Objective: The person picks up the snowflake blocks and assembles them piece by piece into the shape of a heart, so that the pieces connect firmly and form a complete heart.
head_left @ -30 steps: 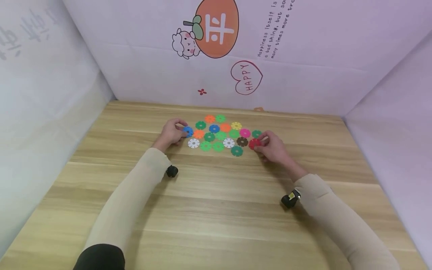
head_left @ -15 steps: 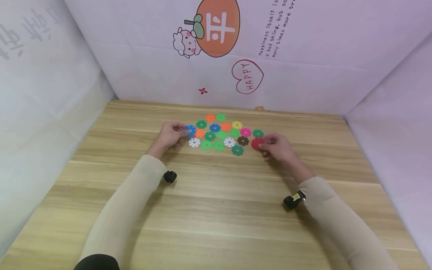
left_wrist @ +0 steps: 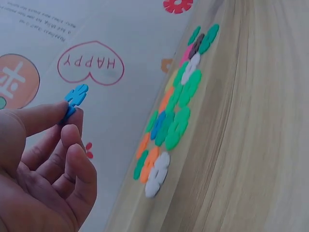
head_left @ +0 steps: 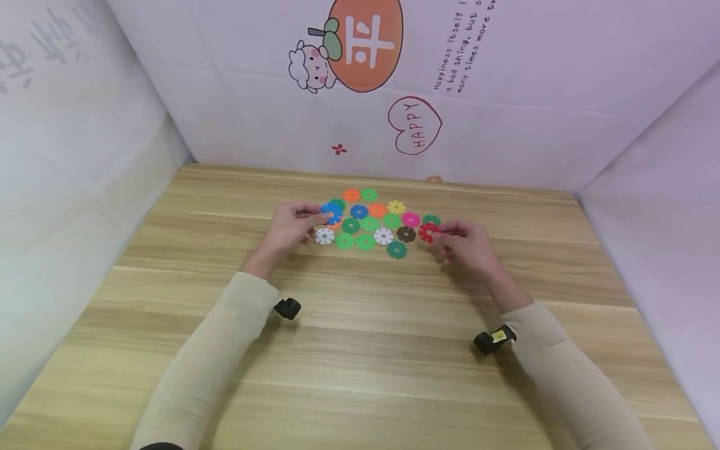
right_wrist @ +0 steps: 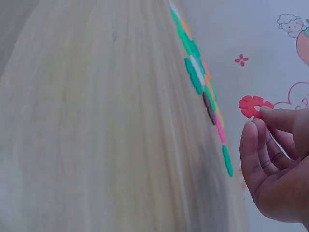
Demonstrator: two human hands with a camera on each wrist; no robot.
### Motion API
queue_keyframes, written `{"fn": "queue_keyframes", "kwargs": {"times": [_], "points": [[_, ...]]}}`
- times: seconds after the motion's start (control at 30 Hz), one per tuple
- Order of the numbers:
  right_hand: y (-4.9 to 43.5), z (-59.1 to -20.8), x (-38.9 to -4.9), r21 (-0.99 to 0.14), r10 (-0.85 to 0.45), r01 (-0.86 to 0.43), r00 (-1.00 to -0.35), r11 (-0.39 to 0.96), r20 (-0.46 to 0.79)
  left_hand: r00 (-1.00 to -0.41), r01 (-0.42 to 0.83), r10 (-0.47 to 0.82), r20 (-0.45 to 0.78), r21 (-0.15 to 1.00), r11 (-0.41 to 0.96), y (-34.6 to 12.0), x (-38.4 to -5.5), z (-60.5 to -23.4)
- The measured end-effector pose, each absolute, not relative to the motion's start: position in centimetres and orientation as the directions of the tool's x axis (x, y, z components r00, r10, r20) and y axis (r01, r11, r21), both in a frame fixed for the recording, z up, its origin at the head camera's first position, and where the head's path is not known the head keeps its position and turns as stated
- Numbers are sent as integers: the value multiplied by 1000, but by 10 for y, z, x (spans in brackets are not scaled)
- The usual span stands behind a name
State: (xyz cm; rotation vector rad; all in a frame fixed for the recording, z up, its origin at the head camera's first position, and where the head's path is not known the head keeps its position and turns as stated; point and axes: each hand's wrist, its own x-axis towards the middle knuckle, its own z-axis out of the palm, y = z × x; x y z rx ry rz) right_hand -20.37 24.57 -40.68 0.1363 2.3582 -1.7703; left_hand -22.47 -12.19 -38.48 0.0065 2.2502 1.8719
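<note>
My left hand (head_left: 290, 230) pinches a blue notched plastic disc (head_left: 332, 213) between thumb and forefinger, raised above the table. In the head view this blue disc (left_wrist: 77, 96) overlaps a green and an orange disc at the left end of the group. On the other side, my right hand (head_left: 468, 244) pinches a red notched disc (head_left: 428, 232) by its edge; the right wrist view shows the red disc (right_wrist: 252, 106) lifted off the wood. Between the hands several flower-shaped discs lie flat, among them a white one (head_left: 324, 235), a brown one (head_left: 406, 234) and a pink one (head_left: 411, 219).
The wooden table (head_left: 360, 350) meets a white printed backdrop (head_left: 253, 119) just behind the discs. White side panels stand at left and right. A small black camera sits at the left wrist (head_left: 289, 308) and another at the right wrist (head_left: 494, 339).
My left hand has lifted the blue disc and carried it right, over its neighbours. My right hand has raised the red disc off the table and drawn slightly right.
</note>
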Motion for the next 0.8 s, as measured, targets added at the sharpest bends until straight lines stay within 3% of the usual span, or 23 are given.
{"fn": "queue_keyframes", "kwargs": {"times": [0.5, 0.8], "points": [[228, -393, -190, -965, -62, 10, -998, 263, -27, -960, -206, 190, -207, 978, 26, -79, -211, -383], [215, -389, -184, -955, -79, -151, -988, 255, 135, -950, -225, 224, -219, 974, 0, -53, -210, -383]]}}
